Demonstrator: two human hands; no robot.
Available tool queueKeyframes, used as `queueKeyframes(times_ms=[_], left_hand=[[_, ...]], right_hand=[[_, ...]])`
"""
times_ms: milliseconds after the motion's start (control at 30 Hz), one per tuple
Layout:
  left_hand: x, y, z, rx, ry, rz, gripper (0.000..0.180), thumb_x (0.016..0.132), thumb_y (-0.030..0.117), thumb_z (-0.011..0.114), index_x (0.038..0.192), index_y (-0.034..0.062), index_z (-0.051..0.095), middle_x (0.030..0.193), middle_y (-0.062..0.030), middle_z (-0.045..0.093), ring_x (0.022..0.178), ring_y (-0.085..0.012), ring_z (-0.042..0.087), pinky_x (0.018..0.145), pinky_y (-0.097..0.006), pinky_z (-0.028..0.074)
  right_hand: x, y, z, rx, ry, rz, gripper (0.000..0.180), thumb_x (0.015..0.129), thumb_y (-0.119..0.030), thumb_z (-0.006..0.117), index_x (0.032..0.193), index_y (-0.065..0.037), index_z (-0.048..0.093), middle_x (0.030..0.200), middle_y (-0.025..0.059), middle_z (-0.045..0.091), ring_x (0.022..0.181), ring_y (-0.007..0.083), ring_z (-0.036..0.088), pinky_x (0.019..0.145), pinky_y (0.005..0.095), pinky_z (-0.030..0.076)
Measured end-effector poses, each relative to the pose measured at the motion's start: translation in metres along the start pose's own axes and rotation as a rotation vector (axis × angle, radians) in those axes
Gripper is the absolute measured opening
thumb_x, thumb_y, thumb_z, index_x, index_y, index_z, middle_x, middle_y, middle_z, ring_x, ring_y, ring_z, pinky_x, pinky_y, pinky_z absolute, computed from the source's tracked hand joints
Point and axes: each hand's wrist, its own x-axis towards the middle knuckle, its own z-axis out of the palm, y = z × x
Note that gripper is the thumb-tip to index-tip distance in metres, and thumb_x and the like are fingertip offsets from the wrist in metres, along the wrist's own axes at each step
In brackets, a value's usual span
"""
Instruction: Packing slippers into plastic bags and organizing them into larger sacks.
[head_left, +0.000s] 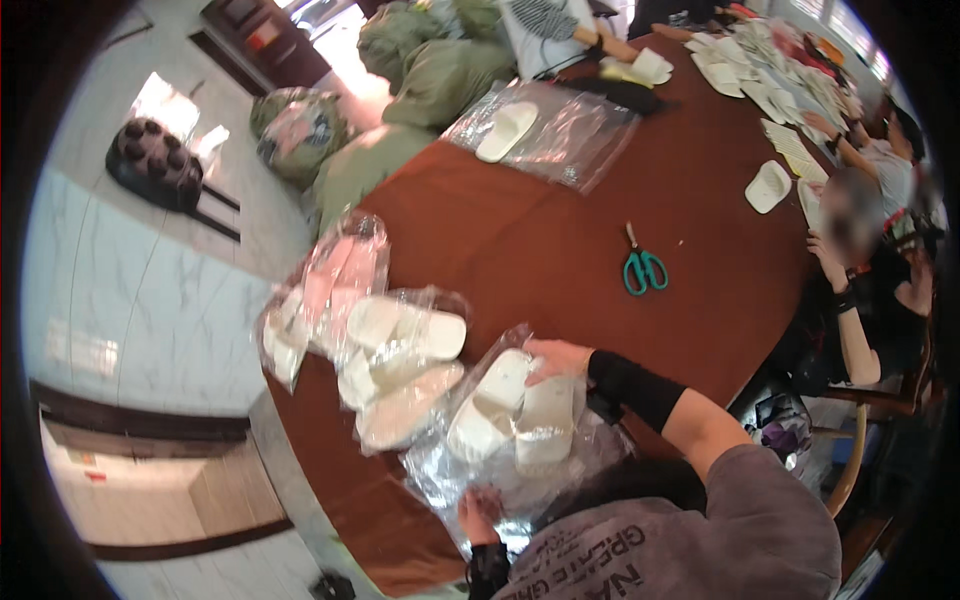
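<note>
The nearest bag [440, 475] is of thin, glossy plastic; its white slippers [547, 425] look smooth; brown tablecloth [560, 260] seems matt.

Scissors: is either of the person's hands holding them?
No, the scissors lie on the brown cloth, apart from the left hand and the right hand.

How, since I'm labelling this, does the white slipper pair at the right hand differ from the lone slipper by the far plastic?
The white pair lies two abreast; the lone slipper lies singly. The right hand is at the white pair; no hand is at the lone slipper. Both are pale.
</note>
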Motion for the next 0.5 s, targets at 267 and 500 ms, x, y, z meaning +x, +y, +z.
queueKeyframes(times_ms=[267,500], left_hand=[[-0.032,0.042,0.014,0.152,-0.075,0.139,0.031,0.101,0.028,0.042,0.117,0.0033,0.052,0.097,-0.0142,0.067,0.076,-0.0238,0.068,0.06,-0.029,0.052],[-0.018,0.029,-0.046,0.294,-0.032,0.181,0.025,0.1,0.021,0.043,0.114,0.003,0.052,0.086,-0.0136,0.068,0.066,-0.0221,0.068,0.053,-0.027,0.052]], right_hand=[[-0.091,-0.037,-0.012,0.456,0.096,0.032,0.034,0.08,-0.013,0.071,0.11,-0.003,0.057,0.098,0.0024,0.061,0.092,0.0111,0.058,0.08,0.028,0.048],[-0.152,-0.006,0.014,0.605,0.191,0.068,0.027,0.083,-0.012,0.067,0.106,-0.002,0.058,0.095,0.0025,0.062,0.088,0.0113,0.059,0.077,0.0279,0.049]])
